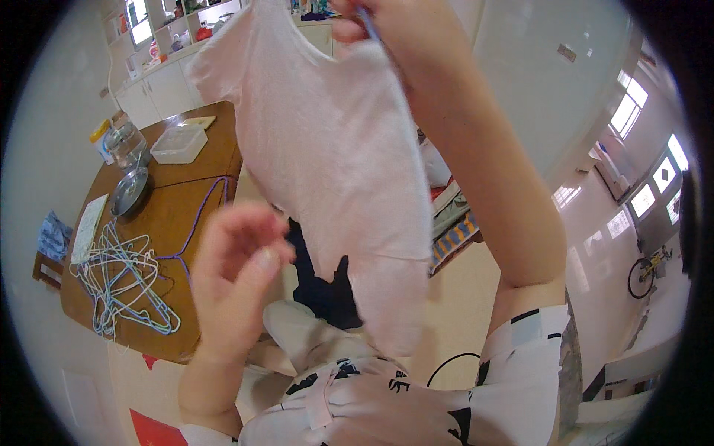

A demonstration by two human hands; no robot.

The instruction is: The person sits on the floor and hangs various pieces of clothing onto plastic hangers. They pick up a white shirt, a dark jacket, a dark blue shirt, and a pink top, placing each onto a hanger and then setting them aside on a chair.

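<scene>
A pale pink short-sleeved garment (340,145) hangs before me, its lower end near my lap. At the top of the picture my right hand (362,22) is raised, its fingers closed on a blue hanger, of which only a short part shows beside the garment's neckline. My left hand (240,267), slightly blurred, is held left of the garment with fingers curled and thumb apart from them; nothing shows in it. A dark cloth (323,295) is partly hidden behind the garment and above my lap.
To the left stands a brown wooden table (173,203) with a heap of wire hangers (122,284), a purple hanger (195,223), a metal bowl (129,192), a plastic container (179,145) and a glass jar (127,144). Folded textiles (454,234) lie at right. A bicycle (642,277) stands farther off.
</scene>
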